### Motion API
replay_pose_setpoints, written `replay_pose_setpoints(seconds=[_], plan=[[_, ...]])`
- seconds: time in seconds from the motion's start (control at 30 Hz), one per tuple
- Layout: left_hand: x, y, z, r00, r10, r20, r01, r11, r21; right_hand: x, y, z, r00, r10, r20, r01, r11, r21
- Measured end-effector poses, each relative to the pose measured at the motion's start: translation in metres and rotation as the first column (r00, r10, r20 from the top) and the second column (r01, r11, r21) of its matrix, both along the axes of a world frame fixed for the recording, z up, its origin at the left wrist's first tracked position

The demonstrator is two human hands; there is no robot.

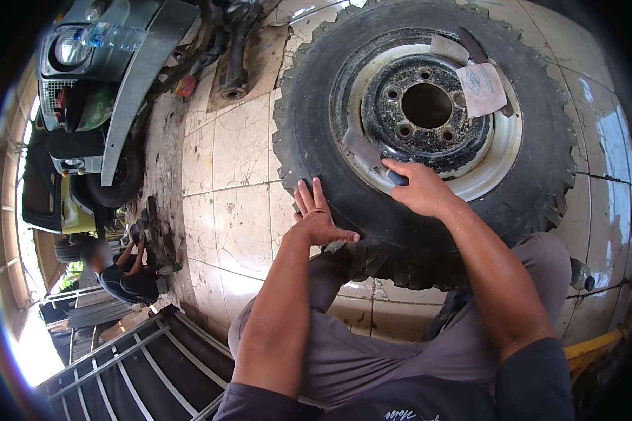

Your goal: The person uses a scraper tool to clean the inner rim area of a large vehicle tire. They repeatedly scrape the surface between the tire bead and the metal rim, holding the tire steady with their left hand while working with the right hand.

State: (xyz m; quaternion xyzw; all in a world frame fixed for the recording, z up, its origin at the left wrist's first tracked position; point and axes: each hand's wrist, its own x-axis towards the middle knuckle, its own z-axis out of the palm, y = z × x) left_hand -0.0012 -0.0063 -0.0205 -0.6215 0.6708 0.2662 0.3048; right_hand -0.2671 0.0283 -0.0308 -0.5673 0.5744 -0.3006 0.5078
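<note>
A big black tyre [316, 119] with a chunky tread lies flat on the floor in front of me, mounted on a worn white-and-black wheel rim [435, 144]. My right hand [423, 188] grips the dark handle of a scraper [361, 149], its index finger stretched toward the flat grey blade, which lies at the rim's near-left edge. My left hand [319, 216] rests on the tyre's near-left sidewall, fingers spread, holding nothing. Across the rim's far right lie a sandpaper sheet [482, 87] with a printed back, a smaller greyish piece [449, 48] and a dark flat strip [473, 46].
At the left stands a vehicle front with a curved metal bumper [142, 77]; a plastic bottle [116, 36] lies on it. An axle part [236, 70] is on the tiles. Another person [126, 275] works farther left. A small bottle [581, 274] and yellow bar [597, 345] are at right.
</note>
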Motion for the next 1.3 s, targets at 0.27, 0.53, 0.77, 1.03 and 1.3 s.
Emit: replay_pose_setpoints(seconds=[0.27,0.53,0.77,1.03,1.3], plan=[[0.002,0.000,-0.001,1.000,-0.010,-0.007,0.010,1.000,-0.012,-0.022,-0.010,0.002,0.992,0.002,-0.128,0.001,1.000,0.022],[-0.005,-0.003,0.003,0.999,-0.005,0.033,0.004,1.000,0.028,-0.003,-0.002,-0.007,0.992,-0.086,-0.092,0.075,0.991,-0.111],[0.005,0.000,-0.002,1.000,-0.013,-0.002,0.013,1.000,-0.011,0.002,-0.008,-0.005,0.989,0.009,-0.148,-0.005,1.000,0.023],[-0.001,0.000,0.001,1.000,0.013,-0.017,-0.013,1.000,-0.005,0.000,-0.007,-0.010,0.989,0.019,-0.146,-0.022,1.000,-0.014],[-0.005,0.000,0.004,1.000,0.016,-0.010,-0.016,1.000,-0.003,-0.001,-0.006,-0.016,0.988,0.019,-0.153,-0.031,0.997,-0.074]])
